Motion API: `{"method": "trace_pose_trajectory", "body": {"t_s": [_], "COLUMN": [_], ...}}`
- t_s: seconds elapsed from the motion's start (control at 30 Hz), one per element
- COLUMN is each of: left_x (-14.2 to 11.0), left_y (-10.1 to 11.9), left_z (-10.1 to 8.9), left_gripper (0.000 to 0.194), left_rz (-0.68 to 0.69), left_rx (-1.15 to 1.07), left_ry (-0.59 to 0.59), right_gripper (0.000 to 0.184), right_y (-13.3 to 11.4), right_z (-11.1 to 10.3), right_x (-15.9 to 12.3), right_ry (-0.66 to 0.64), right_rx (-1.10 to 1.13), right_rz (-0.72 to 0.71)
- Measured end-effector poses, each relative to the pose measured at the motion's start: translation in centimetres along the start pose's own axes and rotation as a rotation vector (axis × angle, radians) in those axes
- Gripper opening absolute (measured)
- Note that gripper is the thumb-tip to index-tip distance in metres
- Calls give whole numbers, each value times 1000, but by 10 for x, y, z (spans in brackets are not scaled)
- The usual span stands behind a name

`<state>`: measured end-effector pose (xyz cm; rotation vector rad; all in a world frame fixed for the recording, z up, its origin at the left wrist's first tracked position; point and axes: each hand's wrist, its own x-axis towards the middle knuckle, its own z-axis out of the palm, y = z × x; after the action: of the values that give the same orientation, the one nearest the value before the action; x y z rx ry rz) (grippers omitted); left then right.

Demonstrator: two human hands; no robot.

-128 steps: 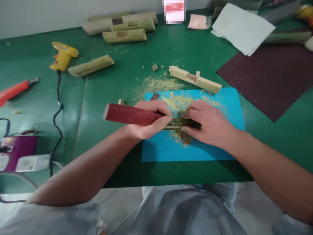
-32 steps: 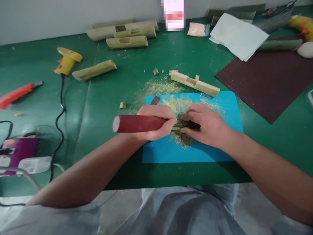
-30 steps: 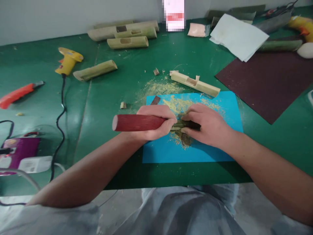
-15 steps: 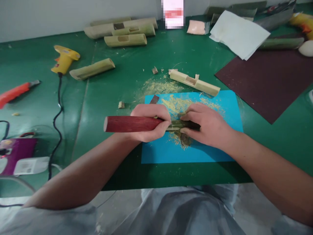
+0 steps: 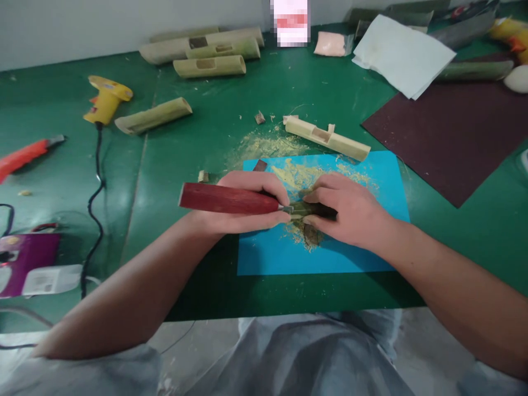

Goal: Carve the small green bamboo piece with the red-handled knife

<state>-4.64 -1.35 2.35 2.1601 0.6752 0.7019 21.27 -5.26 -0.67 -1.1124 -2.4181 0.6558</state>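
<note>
My left hand (image 5: 253,192) has its fingers and thumb around a carving chisel (image 5: 226,198) with a thick red wooden handle. A short bit of its metal shank shows past my fingertips; the cutting end is too small to make out. Just right of it, my right hand (image 5: 350,206) grips a dark green piece of bamboo (image 5: 303,210) between thumb and fingers, its right end hidden under the palm. Both are over a blue sheet (image 5: 268,253) strewn with pale shavings (image 5: 297,173). Below the bamboo lies a small heap of brownish debris (image 5: 312,236).
Beyond the sheet lies a notched bamboo tube (image 5: 346,144). More bamboo tubes (image 5: 226,66) line the back, and one (image 5: 154,115) sits beside a yellow hot-air tool (image 5: 105,102). A red-handled cutter (image 5: 28,154) is far left; a dark brown sheet (image 5: 449,143) is right.
The chisel's handle end has swung slightly away from me, so the handle now slants down toward the bamboo. My left fingers have straightened somewhat, exposing the metal shank. My right hand stays put.
</note>
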Motion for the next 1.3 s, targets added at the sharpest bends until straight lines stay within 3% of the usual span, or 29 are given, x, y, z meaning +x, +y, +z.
{"method": "trace_pose_trajectory", "body": {"t_s": [0.13, 0.33, 0.53, 0.73, 1.0, 1.17, 1.3], "left_x": [-1, -4, 0, 5, 0, -2, -6], "left_y": [-7, -11, -4, 7, -1, -11, -11], "left_z": [-5, -9, -10, -13, -1, 2, 0], "left_gripper": [19, 20, 17, 10, 9, 12, 11], "left_rz": [54, 23, 19, 14, -29, 64, 8], "left_rx": [-69, -28, -31, -20, -44, -115, -55], "left_ry": [-83, -11, -27, -114, 32, 184, 91], "right_gripper": [19, 18, 16, 17, 13, 13, 15], "right_y": [-1, -1, -1, -2, -1, -2, -2], "right_z": [-1, -1, -2, -1, -3, -4, -4], "right_x": [0, -1, 0, -2, -4, -3, -3], "right_ry": [-9, -2, 6, 7, 44, 30, 31], "right_rx": [3, 18, 14, -1, 20, -1, -19], "right_rz": [14, 10, 11, 38, 67, 59, 49]}}
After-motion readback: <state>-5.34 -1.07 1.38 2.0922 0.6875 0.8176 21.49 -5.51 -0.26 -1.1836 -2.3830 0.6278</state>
